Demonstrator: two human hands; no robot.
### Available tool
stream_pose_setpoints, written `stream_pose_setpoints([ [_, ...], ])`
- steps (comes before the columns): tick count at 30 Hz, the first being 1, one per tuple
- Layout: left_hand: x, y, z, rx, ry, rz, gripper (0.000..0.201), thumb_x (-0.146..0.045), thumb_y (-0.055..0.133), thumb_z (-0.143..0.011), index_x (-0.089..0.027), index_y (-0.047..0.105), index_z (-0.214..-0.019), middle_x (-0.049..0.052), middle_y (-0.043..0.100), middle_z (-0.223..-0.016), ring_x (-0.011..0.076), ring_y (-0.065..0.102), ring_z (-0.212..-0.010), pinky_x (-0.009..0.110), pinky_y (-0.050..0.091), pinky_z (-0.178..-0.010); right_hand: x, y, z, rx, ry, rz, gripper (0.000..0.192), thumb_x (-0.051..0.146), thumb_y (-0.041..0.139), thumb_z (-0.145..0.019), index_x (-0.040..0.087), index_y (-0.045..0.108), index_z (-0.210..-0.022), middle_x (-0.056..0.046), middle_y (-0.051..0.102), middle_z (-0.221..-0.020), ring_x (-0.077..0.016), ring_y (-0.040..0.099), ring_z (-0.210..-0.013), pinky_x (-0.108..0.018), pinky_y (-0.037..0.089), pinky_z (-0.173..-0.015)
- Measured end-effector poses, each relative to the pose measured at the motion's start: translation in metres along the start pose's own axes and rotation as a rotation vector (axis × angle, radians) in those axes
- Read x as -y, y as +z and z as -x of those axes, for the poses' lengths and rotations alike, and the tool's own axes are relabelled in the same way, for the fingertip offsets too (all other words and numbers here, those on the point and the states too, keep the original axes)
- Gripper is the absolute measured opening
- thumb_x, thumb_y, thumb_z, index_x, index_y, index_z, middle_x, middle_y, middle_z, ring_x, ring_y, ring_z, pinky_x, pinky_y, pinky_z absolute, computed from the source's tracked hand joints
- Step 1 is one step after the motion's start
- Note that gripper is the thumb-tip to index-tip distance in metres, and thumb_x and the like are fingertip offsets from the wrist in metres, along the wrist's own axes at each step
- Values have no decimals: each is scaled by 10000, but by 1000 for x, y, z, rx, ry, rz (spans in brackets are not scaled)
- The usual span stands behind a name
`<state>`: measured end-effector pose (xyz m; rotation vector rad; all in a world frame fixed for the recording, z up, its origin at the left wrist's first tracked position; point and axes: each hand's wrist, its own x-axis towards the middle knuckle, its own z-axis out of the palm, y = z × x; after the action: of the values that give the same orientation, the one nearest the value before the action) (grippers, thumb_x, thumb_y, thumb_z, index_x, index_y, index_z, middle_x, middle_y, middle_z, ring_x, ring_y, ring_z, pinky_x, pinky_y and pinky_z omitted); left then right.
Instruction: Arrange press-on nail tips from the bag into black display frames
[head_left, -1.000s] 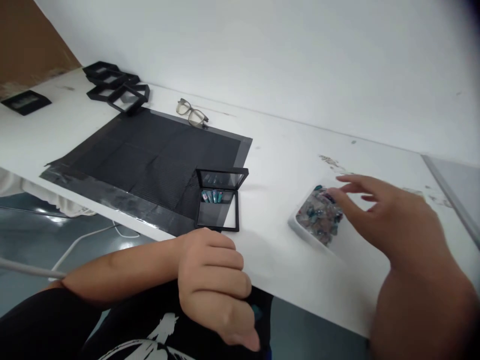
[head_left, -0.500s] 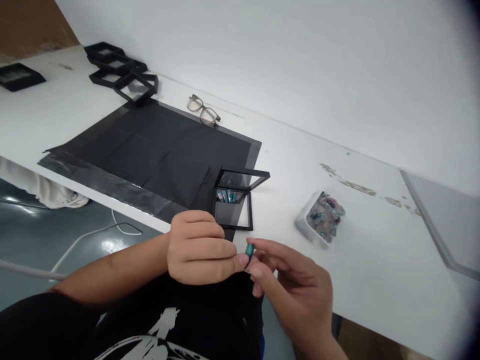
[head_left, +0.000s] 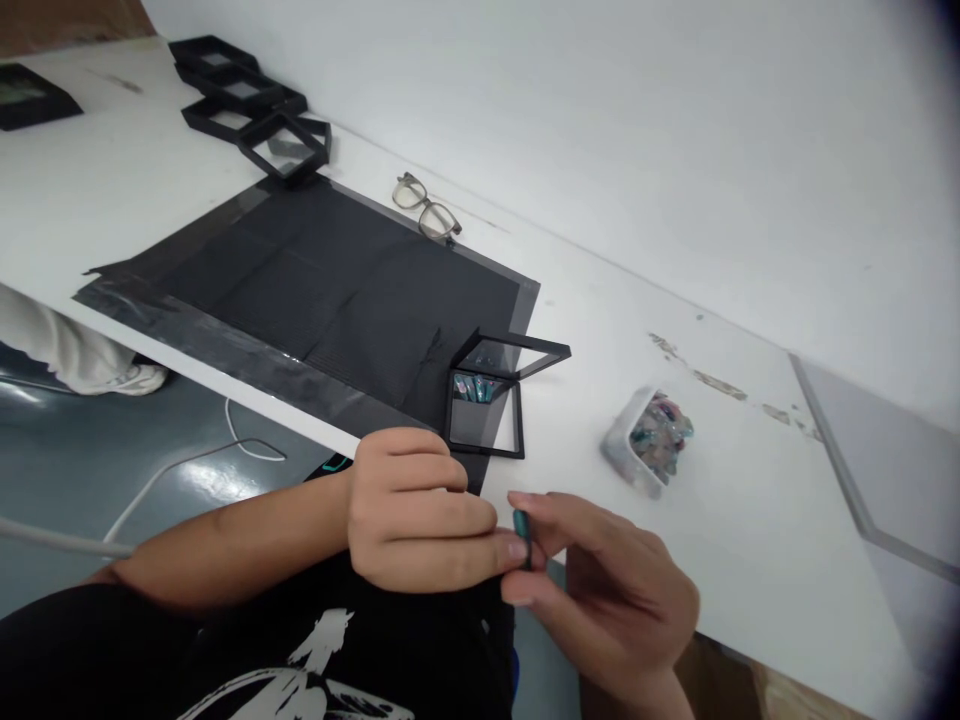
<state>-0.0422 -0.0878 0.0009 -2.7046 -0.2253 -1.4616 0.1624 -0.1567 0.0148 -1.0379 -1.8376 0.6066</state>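
A glossy teal press-on nail (head_left: 520,522) is held between my two hands over the table's near edge. My left hand (head_left: 424,515) is curled closed, its thumb tip pressed against the nail; its inner fingers are hidden. From the other side, my right hand (head_left: 611,580) pinches the nail with bent fingers. Just beyond them, a black-framed display case (head_left: 523,430) stands with its clear lid raised. Inside lie several teal and patterned press-on nails (head_left: 474,388) in a row. To the right, a translucent plastic tub (head_left: 622,455) is heaped with loose nails (head_left: 661,435).
A black mat (head_left: 337,290) covers the table's left part. Several black frames (head_left: 281,150) are piled at the back, and eyeglasses (head_left: 426,207) lie near the wall. A grey-edged white panel (head_left: 885,450) is at right. Someone's shoe (head_left: 135,380) shows below left.
My hands have shifted slightly right with the nail, which has turned to a more edge-on view. My right thumb has lowered away from the nail's tip. The camera view has shifted too.
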Motion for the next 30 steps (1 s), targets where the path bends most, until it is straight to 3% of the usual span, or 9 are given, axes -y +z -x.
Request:
stream_pose_setpoints([
  [3,9,-3,5,-8,-24,-75,108,-279,688,-912,-297,743,-820,-103,753,-724,60,669,-576,217,545,-515,-10,-12,-9,-61,8,317,384,322,803,-814,297,700,-1182,48,635,-631,-120,583,-518,-258,499,-514],
  [5,19,-9,13,22,-71,-134,43,-307,725,-884,-308,732,-842,-100,738,-684,69,668,-560,226,538,-525,-22,-21,-20,-36,59,578,290,374,757,-856,271,720,-1124,37,648,-626,-121,597,-526,-258,492,-542],
  [7,30,-15,22,34,-113,-189,52,-337,748,-861,-293,722,-861,-85,726,-660,80,664,-550,231,524,-523,-35,-26,-34,92,106,780,311,474,691,-892,235,735,-1088,18,661,-625,-135,618,-545,-259,442,-528],
  [10,43,-17,33,33,-67,-185,198,-405,752,-845,-229,693,-777,-66,707,-637,82,638,-530,229,486,-495,-52,-22,-53,317,170,934,433,599,619,-899,218,747,-1060,7,643,-588,-140,570,-485,-249,304,-462],
  [13,47,-11,38,100,-95,-137,266,-461,695,-882,-202,701,-822,-46,719,-682,94,647,-575,247,480,-518,-61,-14,-61,405,235,936,487,639,588,-899,216,748,-1080,-1,641,-600,-139,549,-481,-246,289,-484],
  [20,50,4,32,380,-367,-215,479,-513,550,-970,-156,637,-1278,33,743,-960,168,655,-859,266,525,-637,-68,-20,-47,291,214,837,517,673,546,-907,238,749,-1098,27,580,-557,-118,525,-469,-238,297,-478],
  [24,53,8,32,482,-426,-268,479,-512,498,-994,-151,657,-1267,55,714,-998,177,629,-895,275,514,-646,-73,-21,-42,261,210,766,422,601,587,-919,244,760,-1064,31,587,-567,-101,517,-471,-235,327,-489],
  [30,54,10,33,539,-484,-239,426,-461,474,-1016,-189,643,-1296,55,692,-1045,169,616,-896,295,501,-700,-75,-11,-43,200,274,701,337,531,596,-926,248,769,-986,32,590,-565,-101,517,-473,-245,336,-501],
])
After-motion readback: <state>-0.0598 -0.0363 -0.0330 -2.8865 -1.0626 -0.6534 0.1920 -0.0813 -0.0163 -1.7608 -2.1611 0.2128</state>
